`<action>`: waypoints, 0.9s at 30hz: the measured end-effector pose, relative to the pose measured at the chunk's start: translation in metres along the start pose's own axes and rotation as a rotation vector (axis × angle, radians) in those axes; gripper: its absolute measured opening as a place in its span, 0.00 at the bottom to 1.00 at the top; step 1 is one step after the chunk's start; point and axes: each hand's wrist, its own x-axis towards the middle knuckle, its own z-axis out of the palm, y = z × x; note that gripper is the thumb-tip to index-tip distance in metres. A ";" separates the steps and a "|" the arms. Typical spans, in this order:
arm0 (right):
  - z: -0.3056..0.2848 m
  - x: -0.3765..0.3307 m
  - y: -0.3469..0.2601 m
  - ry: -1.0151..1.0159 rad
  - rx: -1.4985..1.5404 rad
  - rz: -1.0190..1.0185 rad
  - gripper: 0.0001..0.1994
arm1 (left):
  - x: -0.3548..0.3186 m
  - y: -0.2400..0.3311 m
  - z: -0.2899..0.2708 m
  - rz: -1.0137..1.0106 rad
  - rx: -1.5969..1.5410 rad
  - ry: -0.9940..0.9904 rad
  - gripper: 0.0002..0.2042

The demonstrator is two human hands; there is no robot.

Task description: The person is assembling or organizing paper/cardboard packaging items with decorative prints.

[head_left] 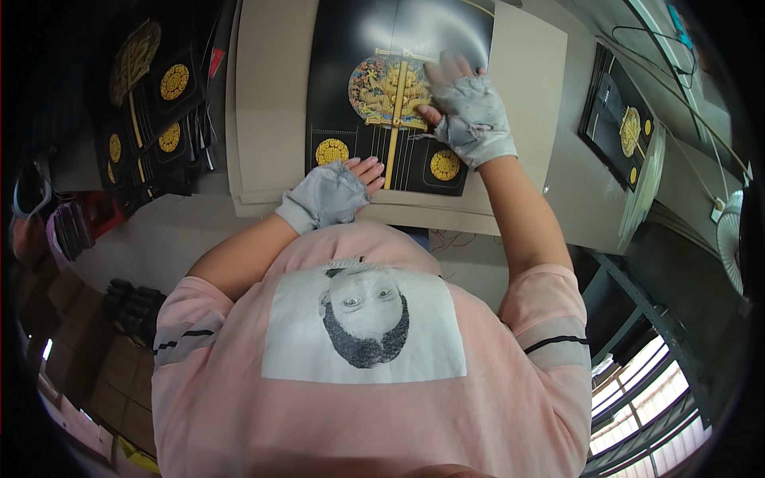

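Note:
In front of me a glossy black printed sheet lies on a stack of grey-beige boards. It bears a round colourful emblem, a gold vertical band and yellow medallions. Both my hands wear worn grey fingerless gloves. My left hand rests at the sheet's near left corner, its fingers stretched out over the edge. Farther off, my right hand lies flat on the sheet's right side beside the emblem, fingers and thumb spread. Neither hand holds anything.
More black sheets with gold prints are piled at the left. On the right stands another stack topped by a black printed sheet, with a cable beyond. A white fan-like object and a dark metal frame are at the far right.

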 end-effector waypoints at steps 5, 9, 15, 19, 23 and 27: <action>0.008 0.043 0.037 0.054 -0.060 0.000 0.36 | 0.001 0.001 -0.003 -0.001 -0.018 -0.047 0.27; 0.013 0.078 0.068 0.130 -0.086 -0.014 0.35 | -0.003 -0.001 0.007 0.013 -0.003 0.008 0.26; 0.003 0.137 0.093 0.078 -0.195 0.107 0.38 | -0.003 -0.006 0.016 0.040 0.029 0.023 0.22; -0.002 0.165 0.120 0.074 -0.123 0.163 0.35 | -0.004 -0.006 0.017 0.038 0.012 0.023 0.20; -0.022 0.183 0.119 0.014 0.017 0.257 0.35 | -0.004 -0.001 0.010 0.015 -0.012 0.041 0.19; 0.019 0.191 0.146 0.257 -0.302 0.357 0.38 | -0.002 0.006 0.001 -0.035 -0.078 -0.015 0.19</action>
